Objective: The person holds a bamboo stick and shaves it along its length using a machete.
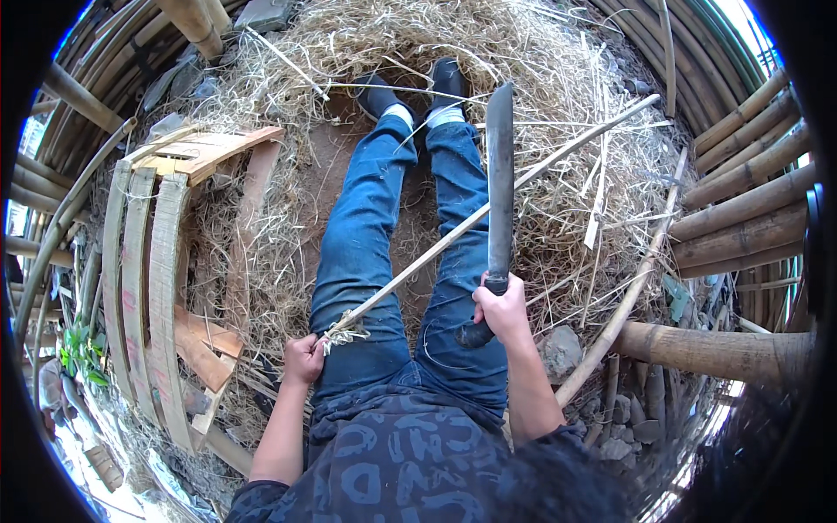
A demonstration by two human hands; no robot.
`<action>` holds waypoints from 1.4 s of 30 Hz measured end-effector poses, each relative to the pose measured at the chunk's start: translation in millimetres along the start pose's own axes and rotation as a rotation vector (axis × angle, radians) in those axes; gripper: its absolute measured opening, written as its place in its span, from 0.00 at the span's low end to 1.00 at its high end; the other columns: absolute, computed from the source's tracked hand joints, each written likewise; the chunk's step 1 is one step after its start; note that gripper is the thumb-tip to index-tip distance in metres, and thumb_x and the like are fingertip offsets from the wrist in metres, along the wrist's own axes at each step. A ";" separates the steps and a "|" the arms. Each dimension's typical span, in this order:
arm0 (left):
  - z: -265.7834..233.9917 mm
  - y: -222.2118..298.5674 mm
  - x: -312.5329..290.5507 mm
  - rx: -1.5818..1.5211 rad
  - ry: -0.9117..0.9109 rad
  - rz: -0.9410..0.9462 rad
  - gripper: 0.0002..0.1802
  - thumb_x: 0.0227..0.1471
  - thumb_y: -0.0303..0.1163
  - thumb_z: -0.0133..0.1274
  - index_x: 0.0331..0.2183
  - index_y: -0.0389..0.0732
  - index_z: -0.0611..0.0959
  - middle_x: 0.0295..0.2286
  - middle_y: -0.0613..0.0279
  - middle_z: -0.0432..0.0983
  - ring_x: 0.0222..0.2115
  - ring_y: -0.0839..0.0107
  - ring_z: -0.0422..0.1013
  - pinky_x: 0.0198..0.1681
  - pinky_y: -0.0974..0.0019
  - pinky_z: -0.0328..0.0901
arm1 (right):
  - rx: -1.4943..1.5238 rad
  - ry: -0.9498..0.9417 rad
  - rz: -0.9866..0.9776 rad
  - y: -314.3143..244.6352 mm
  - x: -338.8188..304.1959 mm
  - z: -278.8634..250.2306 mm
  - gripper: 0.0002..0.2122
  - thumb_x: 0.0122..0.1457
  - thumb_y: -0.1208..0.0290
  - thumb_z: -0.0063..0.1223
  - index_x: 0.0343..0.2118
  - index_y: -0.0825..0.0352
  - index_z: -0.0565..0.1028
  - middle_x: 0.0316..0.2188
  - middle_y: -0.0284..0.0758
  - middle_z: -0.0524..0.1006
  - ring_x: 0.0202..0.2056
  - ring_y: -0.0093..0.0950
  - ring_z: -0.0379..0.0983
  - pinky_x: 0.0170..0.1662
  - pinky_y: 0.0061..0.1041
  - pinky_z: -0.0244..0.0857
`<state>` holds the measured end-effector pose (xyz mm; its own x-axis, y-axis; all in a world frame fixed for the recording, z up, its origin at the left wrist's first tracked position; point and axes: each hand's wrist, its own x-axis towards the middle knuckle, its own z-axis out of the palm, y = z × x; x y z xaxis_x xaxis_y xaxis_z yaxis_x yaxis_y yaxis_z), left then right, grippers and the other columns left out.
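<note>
My right hand point(503, 310) is closed round the black handle of a machete point(500, 183), whose long dark blade points up and away from me. Over my left thigh, my left hand point(303, 358) grips the near end of a long, thin bamboo strip point(440, 245). Pale frayed fibres point(347, 329) curl off the strip just beyond my fingers. From there it slants up to the far right, across both legs, and the blade crosses over it. Whether blade and strip touch, I cannot tell. Both my legs point(357, 235) in blue jeans stretch out ahead on the ground.
A slatted wooden crate point(166, 288) lies to my left. Dry straw point(558, 192) and loose slivers cover the ground around my legs. Bamboo poles point(741, 222) wall the right side, and a thick bamboo pole point(711, 350) juts in near a grey rock point(561, 353).
</note>
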<state>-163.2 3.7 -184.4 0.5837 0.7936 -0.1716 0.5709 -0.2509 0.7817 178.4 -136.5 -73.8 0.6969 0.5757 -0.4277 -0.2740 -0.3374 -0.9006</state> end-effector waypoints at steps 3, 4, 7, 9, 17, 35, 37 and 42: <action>2.1 -4.4 0.7 -0.001 -0.014 0.000 0.21 0.48 0.33 0.54 0.11 0.35 0.67 0.08 0.50 0.58 0.08 0.58 0.57 0.14 0.60 0.51 | -0.022 -0.024 0.035 -5.2 -5.9 -8.0 0.05 0.44 0.83 0.50 0.24 0.70 0.67 0.13 0.29 0.67 0.12 0.21 0.66 0.15 0.21 0.62; 2.9 -0.2 2.5 -0.011 -0.014 -0.002 0.21 0.48 0.33 0.53 0.12 0.35 0.67 0.08 0.50 0.58 0.08 0.58 0.56 0.15 0.60 0.51 | -0.020 -0.025 0.034 -9.6 -5.6 -13.0 0.05 0.44 0.83 0.50 0.24 0.70 0.67 0.13 0.29 0.67 0.12 0.21 0.66 0.15 0.21 0.62; -4.5 11.3 2.0 -0.037 -0.019 -0.005 0.21 0.49 0.33 0.53 0.11 0.35 0.68 0.08 0.52 0.59 0.08 0.62 0.56 0.15 0.62 0.52 | -0.167 -0.102 0.037 -29.3 0.9 -31.2 0.05 0.43 0.83 0.50 0.24 0.69 0.68 0.14 0.29 0.68 0.12 0.20 0.65 0.15 0.20 0.60; -5.5 7.3 0.6 -0.045 -0.059 -0.034 0.20 0.49 0.34 0.54 0.12 0.35 0.71 0.08 0.53 0.61 0.08 0.66 0.58 0.15 0.63 0.53 | -0.067 -0.076 0.034 -38.0 9.1 -43.7 0.04 0.44 0.83 0.49 0.24 0.69 0.68 0.14 0.30 0.67 0.11 0.19 0.64 0.15 0.21 0.60; -11.6 8.0 1.0 -0.016 -0.074 -0.053 0.21 0.48 0.37 0.56 0.12 0.35 0.71 0.08 0.51 0.62 0.09 0.61 0.60 0.15 0.62 0.54 | -0.195 -0.153 0.095 -35.4 12.3 -47.1 0.06 0.43 0.84 0.51 0.24 0.69 0.67 0.13 0.29 0.67 0.11 0.19 0.64 0.15 0.20 0.60; -4.8 3.1 3.6 -0.059 -0.056 -0.059 0.22 0.50 0.38 0.56 0.13 0.34 0.71 0.08 0.53 0.62 0.08 0.67 0.57 0.15 0.63 0.53 | -0.270 -0.260 0.126 3.4 -4.6 -18.2 0.05 0.44 0.80 0.51 0.26 0.69 0.68 0.15 0.29 0.69 0.12 0.20 0.65 0.17 0.22 0.61; -5.7 4.8 4.4 -0.061 -0.057 -0.053 0.22 0.50 0.37 0.55 0.13 0.34 0.71 0.08 0.53 0.61 0.08 0.67 0.56 0.15 0.63 0.53 | -0.386 -0.364 0.126 0.7 -5.5 -16.1 0.04 0.44 0.79 0.52 0.23 0.69 0.69 0.14 0.28 0.69 0.14 0.19 0.66 0.17 0.21 0.61; -4.0 1.6 6.1 -0.066 -0.096 -0.045 0.22 0.50 0.37 0.55 0.13 0.33 0.70 0.08 0.51 0.58 0.09 0.70 0.53 0.15 0.63 0.51 | -0.036 -0.145 0.029 -13.2 12.2 -18.6 0.05 0.44 0.82 0.50 0.25 0.69 0.68 0.13 0.29 0.67 0.12 0.19 0.65 0.16 0.19 0.60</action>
<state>-161.0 10.4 -181.8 0.6130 0.7456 -0.2615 0.5604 -0.1771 0.8090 202.8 -138.9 -65.7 0.5851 0.6661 -0.4625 -0.2670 -0.3803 -0.8855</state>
